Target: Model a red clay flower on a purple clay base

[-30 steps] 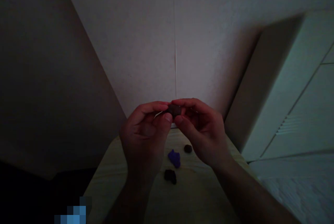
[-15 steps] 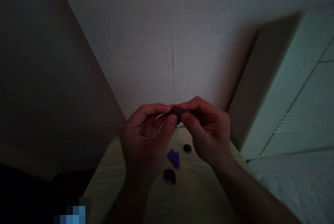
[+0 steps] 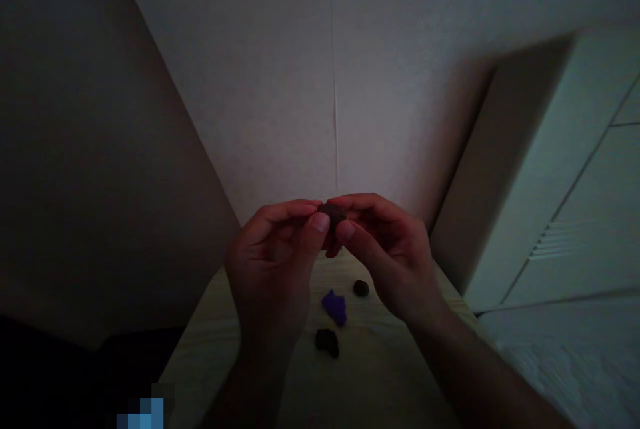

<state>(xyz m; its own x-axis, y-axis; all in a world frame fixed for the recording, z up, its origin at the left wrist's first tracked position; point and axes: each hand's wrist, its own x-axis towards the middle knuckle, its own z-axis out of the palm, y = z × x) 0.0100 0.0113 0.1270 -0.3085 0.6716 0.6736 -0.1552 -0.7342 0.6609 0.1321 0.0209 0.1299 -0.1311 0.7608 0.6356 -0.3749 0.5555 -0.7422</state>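
Between the fingertips of both hands is a small dark brown lump of modelling clay (image 3: 332, 214), held above the far end of the table. My left hand (image 3: 275, 256) pinches its left side with thumb and fingers. From the right, my right hand (image 3: 395, 252) grips it the same way, thumb toward me. Below the hands, a purple clay piece (image 3: 335, 307) with an uneven outline lies on the wood. A small round dark lump (image 3: 361, 288) sits to its right and farther off. Closer to me rests a dark, irregular lump (image 3: 327, 343).
The pale wooden table (image 3: 370, 382) stands against a light wall (image 3: 270, 82). On the right are a white cabinet (image 3: 565, 182) with slats and a pale quilted surface (image 3: 565, 356). A dark panel (image 3: 100, 149) rises at the left. The light is dim.
Both hands have shifted slightly left with the clay, and the fingers have changed position around it. The pieces on the table look unmoved; the view has tilted a little.
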